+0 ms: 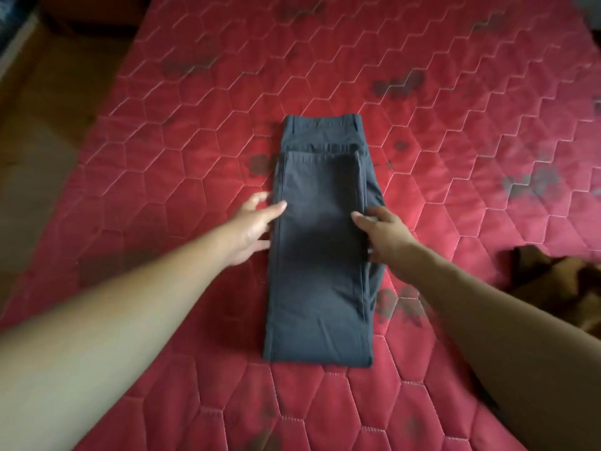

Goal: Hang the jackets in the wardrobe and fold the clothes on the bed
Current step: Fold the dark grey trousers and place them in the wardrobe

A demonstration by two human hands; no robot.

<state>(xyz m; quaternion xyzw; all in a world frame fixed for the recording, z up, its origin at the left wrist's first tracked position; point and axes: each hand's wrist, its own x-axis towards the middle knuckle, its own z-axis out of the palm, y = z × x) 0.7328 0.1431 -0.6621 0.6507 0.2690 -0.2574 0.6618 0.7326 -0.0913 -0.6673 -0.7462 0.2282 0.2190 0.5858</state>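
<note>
Dark grey trousers (pixel 320 255) lie folded lengthwise and doubled over on the red quilted mattress (pixel 162 177), waistband at the far end. My left hand (pixel 252 231) rests at the left edge of the trousers, fingers spread, fingertips touching the cloth. On the right edge sits my right hand (pixel 382 237), its fingers partly curled around the fold there. Whether either hand truly grips the fabric is unclear; both look pressed against the sides.
A brown crumpled garment (pixel 559 288) lies at the right edge of the mattress. A tan floor (pixel 42 125) runs along the left of the bed. Dark stains mark the mattress in several spots.
</note>
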